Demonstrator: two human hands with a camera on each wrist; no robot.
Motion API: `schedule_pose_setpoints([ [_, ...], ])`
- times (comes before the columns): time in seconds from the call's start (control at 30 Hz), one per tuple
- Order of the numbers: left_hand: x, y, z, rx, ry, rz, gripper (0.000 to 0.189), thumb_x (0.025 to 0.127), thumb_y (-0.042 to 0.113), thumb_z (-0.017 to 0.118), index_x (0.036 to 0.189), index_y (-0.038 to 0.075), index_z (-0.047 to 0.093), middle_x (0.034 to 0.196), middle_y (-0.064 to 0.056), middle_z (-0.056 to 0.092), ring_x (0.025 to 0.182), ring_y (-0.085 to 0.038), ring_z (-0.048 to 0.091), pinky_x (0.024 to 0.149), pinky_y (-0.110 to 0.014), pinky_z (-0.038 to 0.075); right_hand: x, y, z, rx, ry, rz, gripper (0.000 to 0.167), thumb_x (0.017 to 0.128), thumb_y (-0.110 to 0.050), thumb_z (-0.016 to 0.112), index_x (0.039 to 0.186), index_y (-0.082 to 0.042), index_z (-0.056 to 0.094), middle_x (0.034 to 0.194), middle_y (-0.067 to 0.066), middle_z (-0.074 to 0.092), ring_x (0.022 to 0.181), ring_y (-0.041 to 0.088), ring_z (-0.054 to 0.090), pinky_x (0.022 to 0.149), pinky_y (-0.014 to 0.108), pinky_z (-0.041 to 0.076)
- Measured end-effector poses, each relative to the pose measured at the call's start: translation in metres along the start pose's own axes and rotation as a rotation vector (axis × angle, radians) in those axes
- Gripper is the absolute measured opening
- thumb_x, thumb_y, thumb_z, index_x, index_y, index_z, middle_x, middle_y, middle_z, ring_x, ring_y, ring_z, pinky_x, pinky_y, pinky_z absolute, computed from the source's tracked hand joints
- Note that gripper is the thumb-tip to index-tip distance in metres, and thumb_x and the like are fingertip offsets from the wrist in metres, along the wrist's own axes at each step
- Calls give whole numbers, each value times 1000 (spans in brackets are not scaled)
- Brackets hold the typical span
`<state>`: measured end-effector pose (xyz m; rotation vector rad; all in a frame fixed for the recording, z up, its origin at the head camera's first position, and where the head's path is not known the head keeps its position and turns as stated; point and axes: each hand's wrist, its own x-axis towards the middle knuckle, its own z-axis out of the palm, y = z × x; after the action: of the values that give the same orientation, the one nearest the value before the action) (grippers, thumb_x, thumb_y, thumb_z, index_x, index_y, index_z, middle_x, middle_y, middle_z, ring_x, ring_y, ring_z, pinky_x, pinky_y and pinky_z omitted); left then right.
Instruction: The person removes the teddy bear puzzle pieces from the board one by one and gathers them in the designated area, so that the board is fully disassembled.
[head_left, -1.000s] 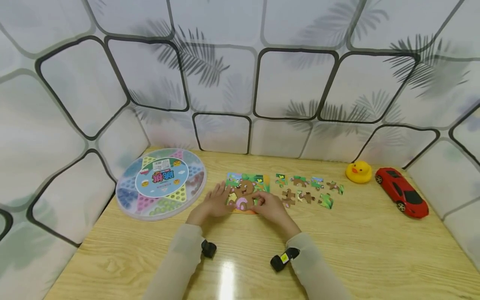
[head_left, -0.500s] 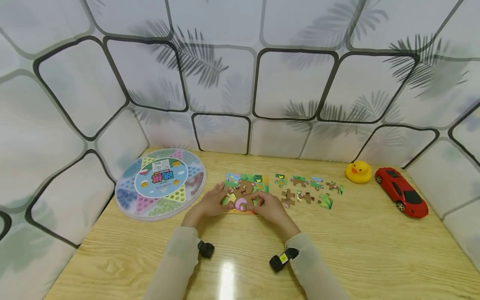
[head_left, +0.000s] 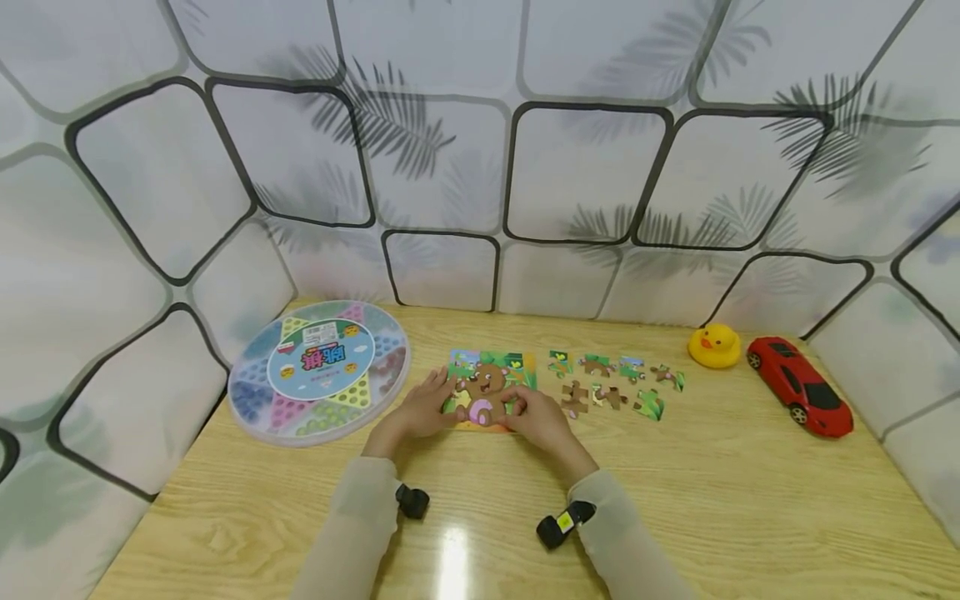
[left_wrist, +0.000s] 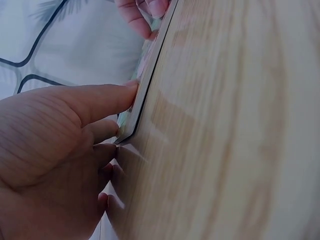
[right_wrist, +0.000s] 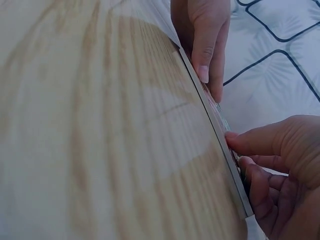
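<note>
A bear jigsaw puzzle (head_left: 483,385) lies flat in its tray on the table, in the middle of the head view. My left hand (head_left: 423,407) rests at its left side, fingers extended and thumb on the front edge; the left wrist view has this thumb (left_wrist: 112,98) against the tray edge (left_wrist: 145,95). At the lower right of the picture, my right hand (head_left: 538,415) has curled fingers and pinches a puzzle piece between thumb and index finger; that piece is mostly hidden. Several loose puzzle pieces (head_left: 574,398) lie in two rows to the right.
A round Chinese checkers box (head_left: 390,398) lies at the left. A yellow rubber duck (head_left: 715,347) and a red toy car (head_left: 801,386) stand at the back right. Patterned cloth walls (head_left: 585,183) border the wooden table (head_left: 750,500) behind and at the sides.
My left hand has shifted slightly left and toward me along the puzzle's edge. My right hand stays at the lower right of the puzzle. The loose pieces have not moved.
</note>
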<state>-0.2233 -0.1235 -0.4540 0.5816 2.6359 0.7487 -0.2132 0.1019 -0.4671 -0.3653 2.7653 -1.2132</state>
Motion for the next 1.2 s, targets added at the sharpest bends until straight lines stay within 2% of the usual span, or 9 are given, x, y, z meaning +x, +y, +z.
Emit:
schedule_pose_setpoints([
  [0.43, 0, 1, -1, -5, -3, 0, 70, 98, 35, 49, 149, -2, 19, 155, -25, 2, 143, -38, -1, 112, -57, 6, -2, -3, 2, -28, 53, 23, 25, 78, -17, 78, 99, -14, 66, 80, -2, 54, 71, 15, 48, 63, 31, 38],
  [0.73, -2, 3, -1, 0, -1, 2, 71, 97, 35, 49, 148, -4, 19, 154, -26, 3, 143, -39, 1, 111, -59, 7, -2, -2, 5, 3, 81, 79, 26, 77, -19, 78, 98, -18, 64, 82, -4, 57, 70, 14, 50, 62, 30, 36],
  [1.03, -2, 2, -2, 2, -7, -2, 70, 98, 34, 49, 149, -3, 19, 155, -26, 2, 143, -39, 0, 112, -58, 6, -3, -4, 5, -1, 102, 90, 28, 77, -24, 79, 98, -18, 62, 86, -5, 60, 76, 15, 56, 63, 31, 40],
  [1.2, -1, 1, -1, 3, -12, -10, 70, 98, 34, 48, 149, -2, 17, 155, -23, 1, 143, -37, -2, 112, -56, 5, -4, -6, 5, 31, 119, 94, 26, 77, -22, 79, 97, -18, 63, 81, -5, 62, 70, 14, 53, 61, 30, 39],
])
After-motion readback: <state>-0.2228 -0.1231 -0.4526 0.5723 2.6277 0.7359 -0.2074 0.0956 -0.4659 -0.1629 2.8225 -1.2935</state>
